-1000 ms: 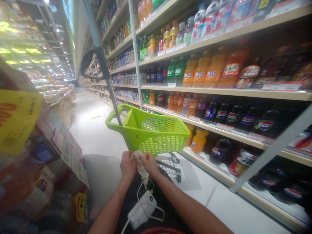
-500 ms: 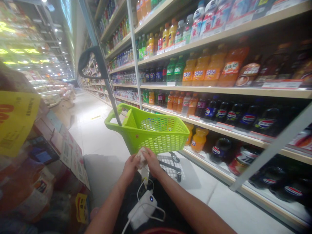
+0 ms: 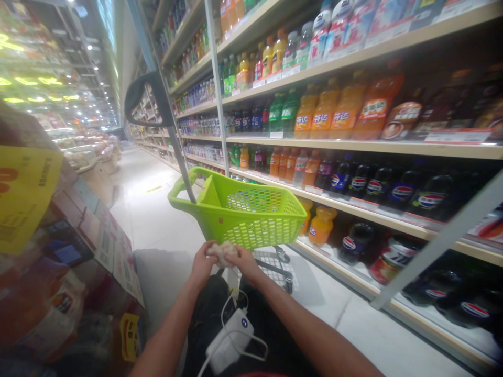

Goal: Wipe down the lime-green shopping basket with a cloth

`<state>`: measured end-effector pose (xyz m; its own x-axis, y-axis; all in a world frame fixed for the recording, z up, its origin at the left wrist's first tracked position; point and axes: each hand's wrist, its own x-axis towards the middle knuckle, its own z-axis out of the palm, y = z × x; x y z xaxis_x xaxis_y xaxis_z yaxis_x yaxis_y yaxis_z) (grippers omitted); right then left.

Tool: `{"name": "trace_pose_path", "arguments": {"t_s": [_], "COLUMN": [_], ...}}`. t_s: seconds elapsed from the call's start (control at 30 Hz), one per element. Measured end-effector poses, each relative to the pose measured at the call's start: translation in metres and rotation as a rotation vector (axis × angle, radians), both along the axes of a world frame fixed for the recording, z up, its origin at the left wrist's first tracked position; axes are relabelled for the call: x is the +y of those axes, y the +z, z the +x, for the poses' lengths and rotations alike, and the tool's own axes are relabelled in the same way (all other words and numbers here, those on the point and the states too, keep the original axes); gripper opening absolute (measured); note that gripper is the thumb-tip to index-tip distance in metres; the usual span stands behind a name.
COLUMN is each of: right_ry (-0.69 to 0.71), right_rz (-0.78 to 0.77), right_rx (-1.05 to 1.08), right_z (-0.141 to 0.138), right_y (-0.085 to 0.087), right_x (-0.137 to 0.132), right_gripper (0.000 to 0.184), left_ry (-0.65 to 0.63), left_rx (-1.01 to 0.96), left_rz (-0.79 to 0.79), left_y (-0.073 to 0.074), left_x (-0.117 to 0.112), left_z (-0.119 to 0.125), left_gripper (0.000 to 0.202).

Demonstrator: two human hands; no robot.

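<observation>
Near the edge of the green basket (image 3: pixel 251 214), the left hand (image 3: pixel 201 265) and right hand (image 3: pixel 245 264) both grasp a crumpled pale cloth (image 3: pixel 223 253).

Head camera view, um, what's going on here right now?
A person pinches a crumpled pale wad, perhaps tissue or cloth, between the left-hand grip and the right-hand grip. Just ahead, a green wheeled basket stands beside shelves of drink bottles. Below the hands, a white device with a cable lies over dark clothing.
</observation>
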<state>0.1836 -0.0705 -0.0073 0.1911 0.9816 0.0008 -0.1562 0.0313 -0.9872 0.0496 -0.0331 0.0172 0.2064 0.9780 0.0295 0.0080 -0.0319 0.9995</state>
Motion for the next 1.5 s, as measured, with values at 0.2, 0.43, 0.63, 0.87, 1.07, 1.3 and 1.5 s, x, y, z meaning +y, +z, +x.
{"name": "trace_pose_path", "arguments": {"t_s": [0.2, 0.43, 0.63, 0.87, 1.07, 1.3, 1.5], "right_ry": [-0.106, 0.204, -0.088, 0.014, -0.290, 0.063, 0.096], "right_rz": [0.060, -0.033, 0.094, -0.005, 0.231, 0.477, 0.614], "right_rx": [-0.108, 0.194, 0.331, 0.284, -0.562, -1.123, -1.260], "right_z": [-0.009, -0.010, -0.014, -0.013, -0.011, -0.024, -0.013], "right_y": [-0.008, -0.008, -0.006, 0.002, -0.004, -0.027, -0.006], "right_x": [0.002, 0.003, 0.007, 0.006, 0.009, 0.026, 0.056], "right_gripper": [0.023, 0.034, 0.040, 0.043, 0.043, 0.073, 0.046], "left_ry": [-0.051, -0.005, -0.166, -0.127, 0.052, 0.071, -0.152], "left_rx": [-0.163, -0.108, -0.247, -0.319, -0.251, -0.148, -0.089], "left_rz": [-0.196, -0.173, -0.291, -0.275, -0.212, -0.166, -0.327], "left_y": [-0.017, -0.024, -0.019, -0.022, -0.036, -0.032, 0.000], "left_x": [0.004, 0.013, -0.001, -0.004, 0.009, 0.023, 0.032], "left_z": [-0.003, -0.007, -0.001, 0.006, 0.003, 0.002, -0.020], "left_gripper": [0.032, 0.048, 0.049, 0.047, 0.036, 0.033, 0.040]}}
